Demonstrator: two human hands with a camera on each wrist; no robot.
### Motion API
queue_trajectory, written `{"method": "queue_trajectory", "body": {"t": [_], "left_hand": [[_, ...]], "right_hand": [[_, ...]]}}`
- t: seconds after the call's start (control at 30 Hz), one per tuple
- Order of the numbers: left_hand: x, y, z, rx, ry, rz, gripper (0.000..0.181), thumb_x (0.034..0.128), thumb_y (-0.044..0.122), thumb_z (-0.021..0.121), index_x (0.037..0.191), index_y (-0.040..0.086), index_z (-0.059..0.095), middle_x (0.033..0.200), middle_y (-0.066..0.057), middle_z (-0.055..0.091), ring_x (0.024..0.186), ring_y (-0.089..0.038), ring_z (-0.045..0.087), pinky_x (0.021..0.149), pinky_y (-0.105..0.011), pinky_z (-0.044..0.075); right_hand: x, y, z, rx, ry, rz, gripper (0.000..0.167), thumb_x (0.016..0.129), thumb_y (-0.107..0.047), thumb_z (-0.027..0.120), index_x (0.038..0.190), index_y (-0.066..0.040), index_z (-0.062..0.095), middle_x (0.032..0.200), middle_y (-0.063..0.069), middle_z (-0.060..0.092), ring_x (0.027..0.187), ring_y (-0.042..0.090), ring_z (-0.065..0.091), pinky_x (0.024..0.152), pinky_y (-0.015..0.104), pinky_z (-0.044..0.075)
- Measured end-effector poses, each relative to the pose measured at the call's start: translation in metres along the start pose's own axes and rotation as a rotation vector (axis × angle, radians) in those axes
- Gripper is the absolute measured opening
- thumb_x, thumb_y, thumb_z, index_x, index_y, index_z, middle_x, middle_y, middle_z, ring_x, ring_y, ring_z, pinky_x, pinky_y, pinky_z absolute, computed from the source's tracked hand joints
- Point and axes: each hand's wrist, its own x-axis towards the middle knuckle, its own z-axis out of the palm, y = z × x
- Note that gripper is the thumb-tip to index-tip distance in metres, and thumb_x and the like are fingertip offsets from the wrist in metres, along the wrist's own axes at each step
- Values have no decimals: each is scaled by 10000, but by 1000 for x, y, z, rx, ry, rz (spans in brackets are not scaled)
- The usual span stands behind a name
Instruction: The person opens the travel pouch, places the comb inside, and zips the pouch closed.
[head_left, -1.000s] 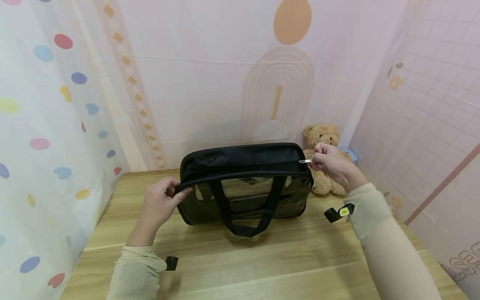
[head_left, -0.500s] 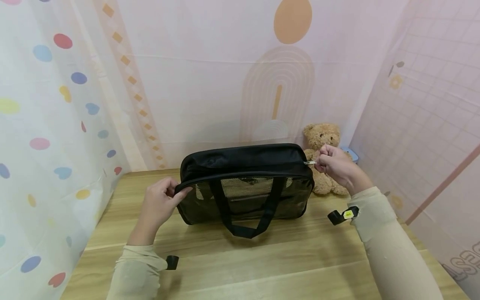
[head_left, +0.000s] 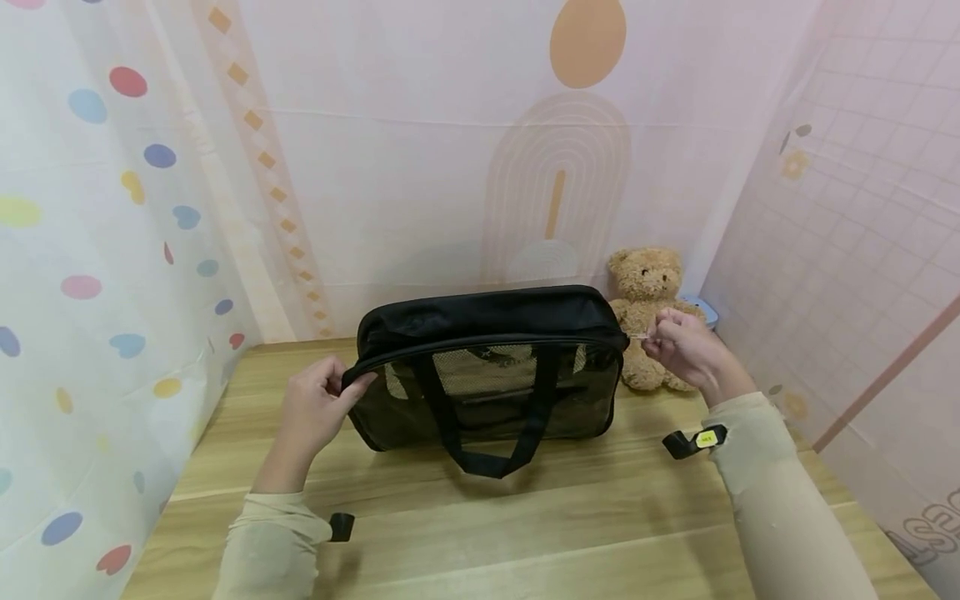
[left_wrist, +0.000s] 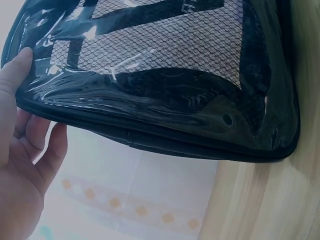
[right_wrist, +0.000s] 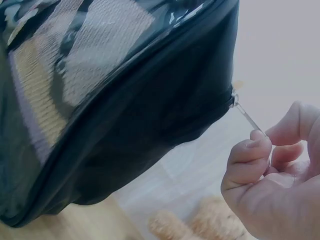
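A black bag (head_left: pixel 480 312) with a see-through front panel stands on the wooden table, its black strap handle (head_left: pixel 450 417) hanging down in front. Through the clear panel, patterned cloth-like contents (left_wrist: pixel 160 50) show in the left wrist view. My left hand (head_left: pixel 311 408) pinches the bag's upper left corner, thumb on the clear front and fingers behind the edge. At the right end, my right hand (head_left: pixel 693 354) pinches a metal zipper pull (right_wrist: pixel 250 119) between thumb and curled forefinger, drawn out from the bag's side.
Behind my right hand a brown teddy bear (head_left: pixel 645 275) sits against the back curtain. A light blue object (head_left: pixel 703 310) is partly hidden behind it. Patterned curtains surround the wooden table (head_left: pixel 480 533) at the back and both sides.
My right hand has moved right and slightly down with the zipper pull, round the bag's right end. The bag has tipped slightly; my left hand keeps its hold on the corner.
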Motion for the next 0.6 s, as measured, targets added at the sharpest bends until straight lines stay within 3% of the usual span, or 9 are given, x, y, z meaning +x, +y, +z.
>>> {"method": "queue_trajectory", "body": {"t": [0.17,0.33,0.47,0.6], "left_hand": [[1,2,-1,34,-20,11,397,730,11,877,689,118,497,607,44,483,521,-42,417,474,-184,330],[-1,3,-2,14,-9,-3,406,725,-10,875,687,111,489,609,31,478,519,-50,417,470,-188,325],[-3,3,-3,24,-1,-1,420,711,-24,877,685,114,482,606,34,468,516,-48,403,465,-186,315],[-3,2,-2,36,-10,-2,413,727,-7,874,690,111,479,604,32,463,511,-49,396,458,-187,316]], "right_hand": [[-2,19,-10,139,-3,27,324,947,128,277,739,-115,328,762,26,488,635,167,371,640,271,364],[1,42,-15,187,-24,19,322,937,130,260,740,-120,215,747,22,399,657,169,327,651,283,283],[4,67,-19,274,-71,36,332,937,124,213,726,-132,208,731,12,383,685,177,257,685,293,226],[5,89,-21,394,-119,61,363,961,93,163,700,-133,274,747,3,396,715,167,244,695,265,242]]}}
